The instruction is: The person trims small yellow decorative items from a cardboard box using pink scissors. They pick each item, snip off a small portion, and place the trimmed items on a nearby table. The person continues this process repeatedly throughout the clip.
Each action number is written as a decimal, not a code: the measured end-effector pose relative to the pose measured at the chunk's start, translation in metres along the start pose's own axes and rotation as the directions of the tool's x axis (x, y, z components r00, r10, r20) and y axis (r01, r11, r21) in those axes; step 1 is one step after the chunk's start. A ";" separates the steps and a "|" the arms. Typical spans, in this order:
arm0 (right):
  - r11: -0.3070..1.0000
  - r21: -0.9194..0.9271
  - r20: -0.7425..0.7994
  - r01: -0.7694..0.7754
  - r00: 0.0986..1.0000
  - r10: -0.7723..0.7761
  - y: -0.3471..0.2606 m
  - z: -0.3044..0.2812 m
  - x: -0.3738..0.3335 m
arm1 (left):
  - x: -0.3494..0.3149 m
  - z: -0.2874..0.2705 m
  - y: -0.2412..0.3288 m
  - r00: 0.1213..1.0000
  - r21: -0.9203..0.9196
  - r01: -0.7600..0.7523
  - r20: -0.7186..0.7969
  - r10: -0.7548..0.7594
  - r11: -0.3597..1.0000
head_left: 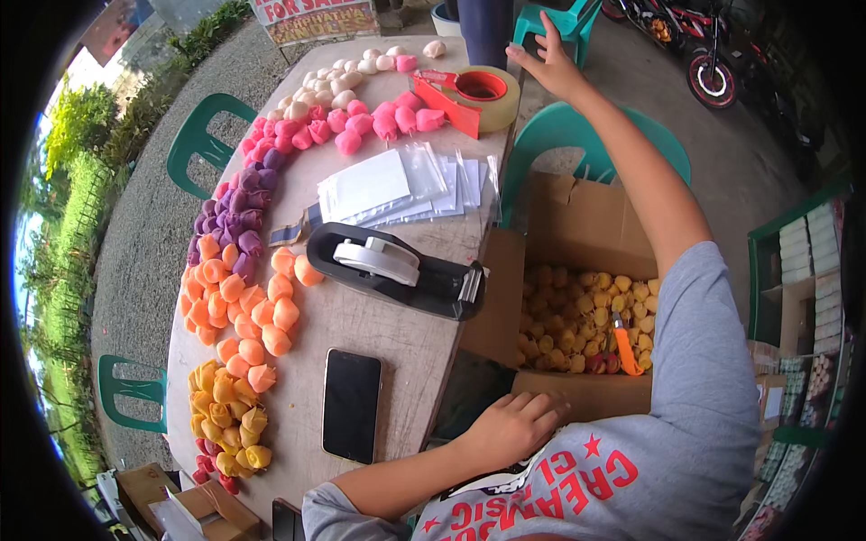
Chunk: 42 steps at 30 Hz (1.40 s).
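My right hand [552,68] is stretched far out beyond the table's back right corner, fingers spread and nothing in them. It hangs above a green plastic chair [645,135]. My left hand [514,430] lies close to my shirt at the near edge of an open cardboard box [586,212], fingers loosely bent and no object visible in them. Inside the box are many yellow rosebud-shaped pieces [564,311], with an orange-handled cutter [624,344] on top. On the table [410,361], a black tape dispenser [392,275] and a dark-screened phone [352,406] lie nearest my left hand.
Rosebud-shaped pieces line the table's left side: white [343,81], pink [347,126], purple [234,212], peach [239,302] and yellow [225,415]. Clear plastic packets [370,189] lie by a red tape gun [460,99]. Shelves [803,270] stand right; a motorcycle [708,77] is behind.
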State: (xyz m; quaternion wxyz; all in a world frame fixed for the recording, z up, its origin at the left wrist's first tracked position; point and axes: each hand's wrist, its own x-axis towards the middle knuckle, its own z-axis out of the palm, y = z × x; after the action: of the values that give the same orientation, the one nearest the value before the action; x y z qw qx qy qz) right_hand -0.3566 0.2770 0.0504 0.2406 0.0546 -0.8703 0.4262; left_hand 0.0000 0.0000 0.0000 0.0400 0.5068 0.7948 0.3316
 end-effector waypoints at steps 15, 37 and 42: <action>0.742 -0.437 0.262 -0.509 0.716 0.646 0.035 -0.159 -0.503 | -0.001 0.043 0.008 0.974 0.135 0.070 0.206 -0.097 0.988; 0.639 -0.627 0.482 -0.446 0.422 0.768 0.032 -0.146 -0.540 | -0.033 0.151 0.026 0.904 0.346 0.392 -0.314 -0.288 0.853; 0.607 -0.623 0.456 -0.494 0.401 0.795 0.020 -0.144 -0.558 | -0.047 0.165 0.027 0.890 0.380 0.427 -0.338 -0.306 0.821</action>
State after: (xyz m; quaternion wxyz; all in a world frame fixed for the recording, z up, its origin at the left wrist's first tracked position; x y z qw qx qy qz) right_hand 0.1806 0.3388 -0.1486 -0.2908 -0.1876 -0.9049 0.2479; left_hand 0.1100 0.0482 -0.1253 -0.1186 0.2900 0.9302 0.1912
